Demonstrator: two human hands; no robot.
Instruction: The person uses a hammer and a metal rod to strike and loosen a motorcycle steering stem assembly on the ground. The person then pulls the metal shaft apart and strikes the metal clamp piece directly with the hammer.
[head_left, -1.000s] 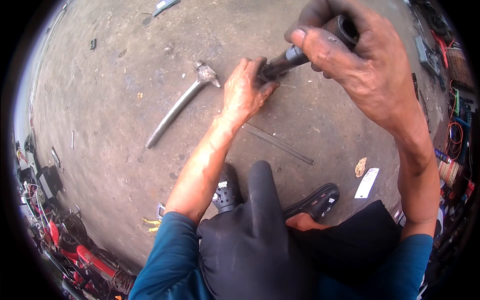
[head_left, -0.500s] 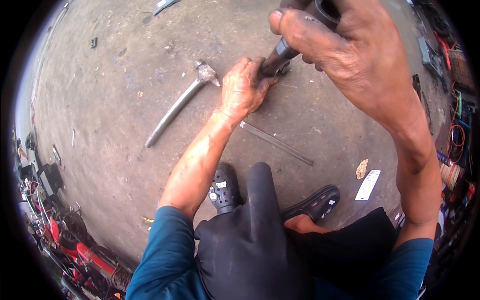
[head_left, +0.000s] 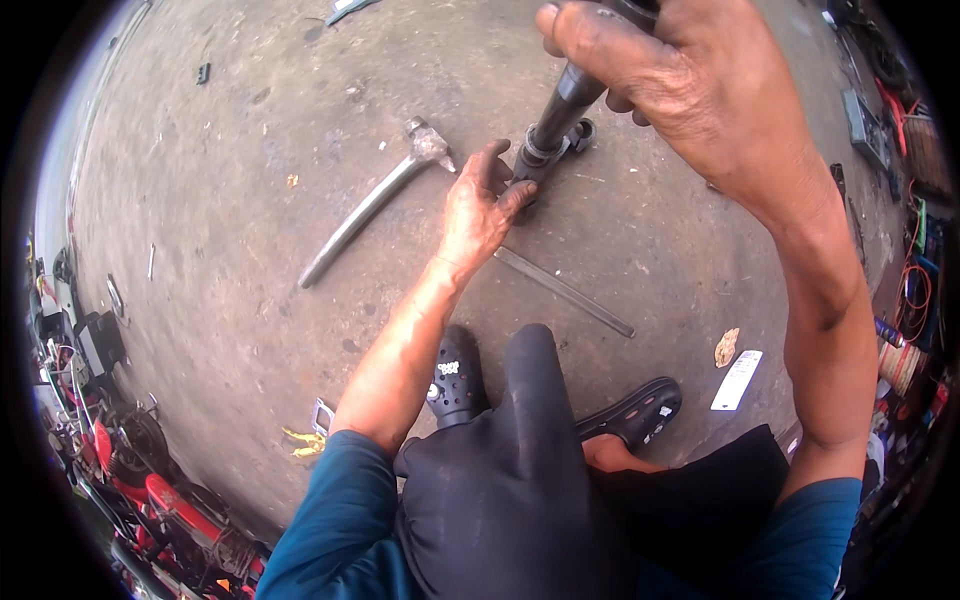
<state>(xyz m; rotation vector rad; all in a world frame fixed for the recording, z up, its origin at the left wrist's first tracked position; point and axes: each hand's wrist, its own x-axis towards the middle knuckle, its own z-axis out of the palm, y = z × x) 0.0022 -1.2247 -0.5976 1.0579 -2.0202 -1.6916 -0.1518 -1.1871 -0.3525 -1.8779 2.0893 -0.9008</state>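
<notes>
Evidently steadied two-handed, a black metal tube (head_left: 572,98) slants at one o'clock
Left hand (head_left: 474,218) pinches its lower end, seemingly to brace it; right hand (head_left: 690,90) wraps the top; a metal-handled hammer (head_left: 368,210) lies at ten o'clock

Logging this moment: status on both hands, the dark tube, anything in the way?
Right hand gripping dark tube. Left hand at dark metal part by tube's lower end. Hammer, metal bar on floor nearby, neither between the hands.
</notes>
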